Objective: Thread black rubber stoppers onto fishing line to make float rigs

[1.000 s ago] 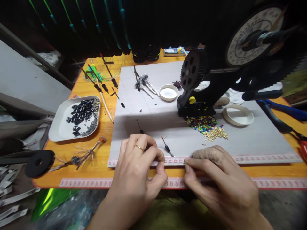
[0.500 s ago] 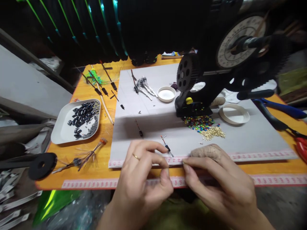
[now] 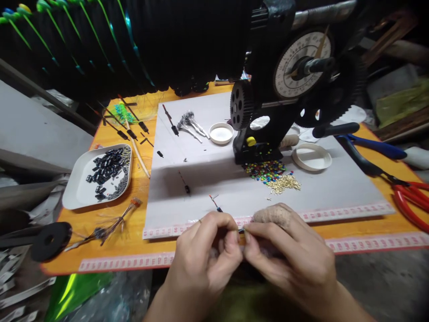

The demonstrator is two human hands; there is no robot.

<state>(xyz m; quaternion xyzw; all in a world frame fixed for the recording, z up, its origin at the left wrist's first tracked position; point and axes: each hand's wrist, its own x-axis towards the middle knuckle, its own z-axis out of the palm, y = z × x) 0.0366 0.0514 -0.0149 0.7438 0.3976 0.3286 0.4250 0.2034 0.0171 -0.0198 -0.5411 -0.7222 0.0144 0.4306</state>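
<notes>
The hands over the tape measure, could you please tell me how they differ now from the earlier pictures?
The left hand has moved right along the upper tape measure, so its fingertips nearly meet those of the right hand, which has hardly shifted. The view has also swung right. What the fingers grip is too small to tell. The white tray and gold pile stayed put.

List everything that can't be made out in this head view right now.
- Small dark item between left hand and right hand, head view: too small, fingers cover part.
- Middle of lower measuring tape, head view: behind both hands.
- Figures on dial, head view: small, blurred.
- Red handles' ends, head view: cut off by right edge.
</notes>
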